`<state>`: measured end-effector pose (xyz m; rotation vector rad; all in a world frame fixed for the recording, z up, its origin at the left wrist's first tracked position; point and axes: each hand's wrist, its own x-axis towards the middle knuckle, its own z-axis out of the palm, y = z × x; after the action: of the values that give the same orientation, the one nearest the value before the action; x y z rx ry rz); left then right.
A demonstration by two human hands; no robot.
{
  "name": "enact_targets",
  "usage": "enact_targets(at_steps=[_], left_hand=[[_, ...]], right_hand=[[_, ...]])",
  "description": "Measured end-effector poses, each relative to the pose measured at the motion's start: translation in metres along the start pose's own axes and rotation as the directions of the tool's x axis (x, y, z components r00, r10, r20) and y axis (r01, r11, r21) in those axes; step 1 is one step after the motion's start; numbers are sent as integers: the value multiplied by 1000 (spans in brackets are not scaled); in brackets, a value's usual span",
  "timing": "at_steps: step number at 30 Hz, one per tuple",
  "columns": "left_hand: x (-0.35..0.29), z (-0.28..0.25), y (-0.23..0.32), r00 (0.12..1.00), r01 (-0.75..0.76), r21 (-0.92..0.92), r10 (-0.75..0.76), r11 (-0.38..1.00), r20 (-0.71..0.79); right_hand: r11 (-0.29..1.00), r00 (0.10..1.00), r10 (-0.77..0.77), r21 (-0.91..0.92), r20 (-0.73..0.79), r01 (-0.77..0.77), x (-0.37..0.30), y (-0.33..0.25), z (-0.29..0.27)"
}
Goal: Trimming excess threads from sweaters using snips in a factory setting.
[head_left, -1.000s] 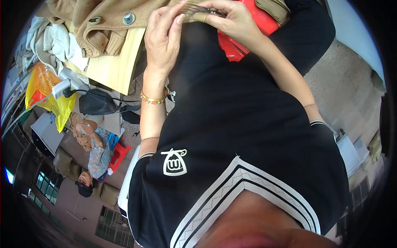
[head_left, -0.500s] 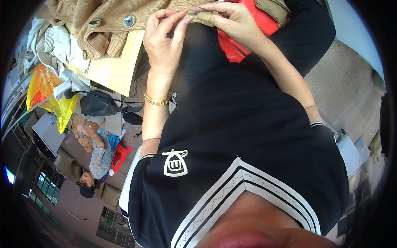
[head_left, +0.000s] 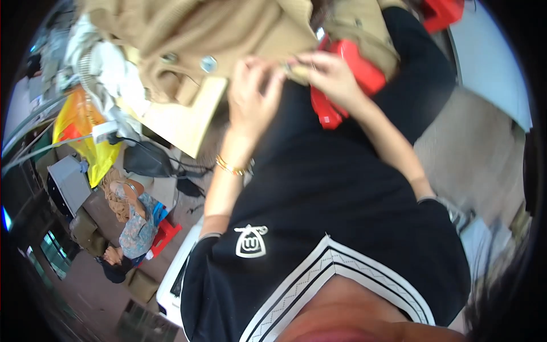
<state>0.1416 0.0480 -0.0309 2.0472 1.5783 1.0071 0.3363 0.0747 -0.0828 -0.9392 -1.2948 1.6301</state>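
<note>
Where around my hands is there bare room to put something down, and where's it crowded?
The pale board shows bare between the tan cardigan and your left hand; floor shows between your dark trousers and the pale panel. It's crowded by your right hand, with the cardigan, red plastic and tan cloth.

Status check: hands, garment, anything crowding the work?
Left hand and right hand at near edge of tan knit garment, grips blurred. Buttons showing left of left hand. Red plastic close by right hand.
</note>
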Motion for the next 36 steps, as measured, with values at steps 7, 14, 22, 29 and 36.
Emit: enact_targets(at_steps=[7, 14, 22, 29, 36], left_hand=[[-18, 33, -11, 998, 29, -190, -19, 981, 58], [-17, 4, 6, 994, 63, -160, -47, 985, 97], [33, -137, 0, 920, -113, 400, 248, 909, -303], [36, -219, 25, 767, 71, 663, 384, 746, -515], [57, -301, 83, 814, 46, 951, 540, 306, -213]], right_hand=[[988, 987, 130, 95, -96, -121, -23, 32, -16], [982, 1000, -3, 191, -23, 7, -19, 44, -7], [987, 1000, 17, 160, -8, -16, -9, 50, -12], [976, 1000, -4, 220, 16, 0, -9, 59, -7], [973, 1000, 26, 229, 2, -26, -10, 52, -1]])
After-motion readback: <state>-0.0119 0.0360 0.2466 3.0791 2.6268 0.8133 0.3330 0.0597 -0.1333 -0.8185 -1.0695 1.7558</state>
